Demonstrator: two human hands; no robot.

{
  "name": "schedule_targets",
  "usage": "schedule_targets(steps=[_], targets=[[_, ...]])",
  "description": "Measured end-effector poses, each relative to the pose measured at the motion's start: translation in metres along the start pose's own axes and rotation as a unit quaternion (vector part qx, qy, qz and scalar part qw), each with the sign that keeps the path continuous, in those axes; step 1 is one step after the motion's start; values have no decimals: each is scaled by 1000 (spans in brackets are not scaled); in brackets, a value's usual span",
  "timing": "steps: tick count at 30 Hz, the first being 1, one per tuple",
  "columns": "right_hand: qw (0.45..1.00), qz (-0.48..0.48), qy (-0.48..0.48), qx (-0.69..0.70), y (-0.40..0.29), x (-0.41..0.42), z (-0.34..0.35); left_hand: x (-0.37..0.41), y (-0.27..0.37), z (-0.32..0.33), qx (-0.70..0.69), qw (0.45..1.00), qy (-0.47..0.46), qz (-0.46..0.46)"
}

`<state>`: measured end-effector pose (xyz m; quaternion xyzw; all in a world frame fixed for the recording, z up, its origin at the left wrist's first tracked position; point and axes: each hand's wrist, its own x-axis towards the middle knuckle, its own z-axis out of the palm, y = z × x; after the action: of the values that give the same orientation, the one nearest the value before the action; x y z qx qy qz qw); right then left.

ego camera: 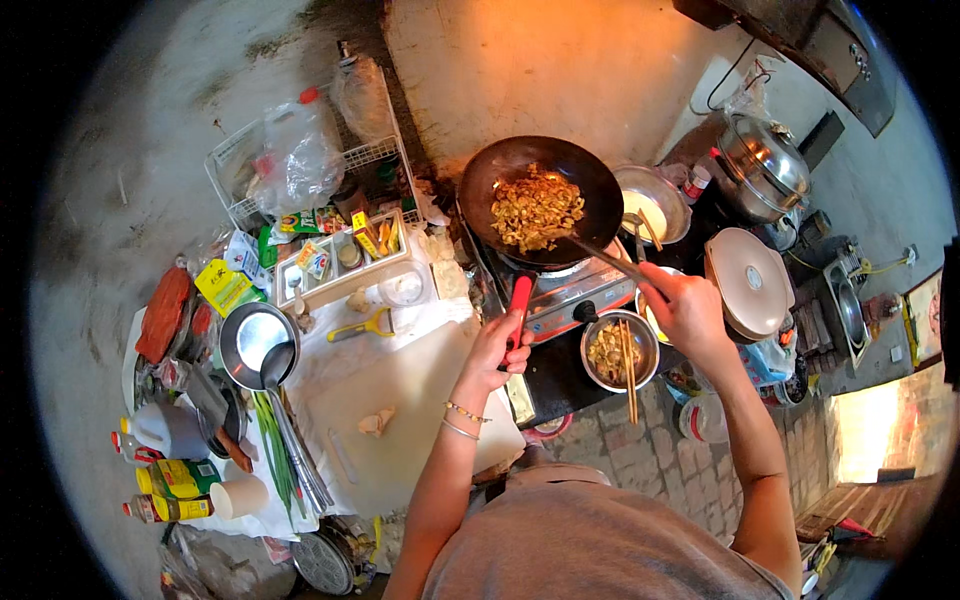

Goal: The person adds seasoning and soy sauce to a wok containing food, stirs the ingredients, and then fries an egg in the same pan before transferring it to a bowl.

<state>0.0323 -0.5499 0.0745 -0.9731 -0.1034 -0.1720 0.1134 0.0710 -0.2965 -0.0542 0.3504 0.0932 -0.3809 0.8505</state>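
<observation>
A dark wok [474, 196] stands tilted over a portable gas stove [559, 304], with browned, chopped food [534, 210] heaped along its inner wall. My left hand [495, 349] is closed around the wok's red handle [520, 300]. In my right hand [686, 307] is the handle of a metal spatula [609, 259], whose blade end reaches into the food at the near side of the wok; the food partly hides it. Just below my right hand, a metal bowl [590, 367] holds cooked food, and a pair of wooden chopsticks [627, 352] lies across it.
Behind the wok's right side sits a steel basin [679, 195] with pale liquid and a ladle. A lidded pan [746, 277] and steel steamer pot [769, 169] stand right. Leftward are a cutting board [420, 442], a yellow peeler [364, 326], a ladle set, green onions [274, 442] and a cleaver [206, 394].
</observation>
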Motion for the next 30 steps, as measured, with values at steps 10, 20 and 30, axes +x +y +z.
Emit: schedule_targets(steps=[10,20,30], targets=[[998,7,61,-34,8,30,51,2,6,1,16,999,-25,-12],[997,-6,-20,-69,41,20,14,1,19,-14,17,999,-44,-16],[995,-8,-90,-31,44,25,-29,-5,2,-33,-149,982,-112,12]])
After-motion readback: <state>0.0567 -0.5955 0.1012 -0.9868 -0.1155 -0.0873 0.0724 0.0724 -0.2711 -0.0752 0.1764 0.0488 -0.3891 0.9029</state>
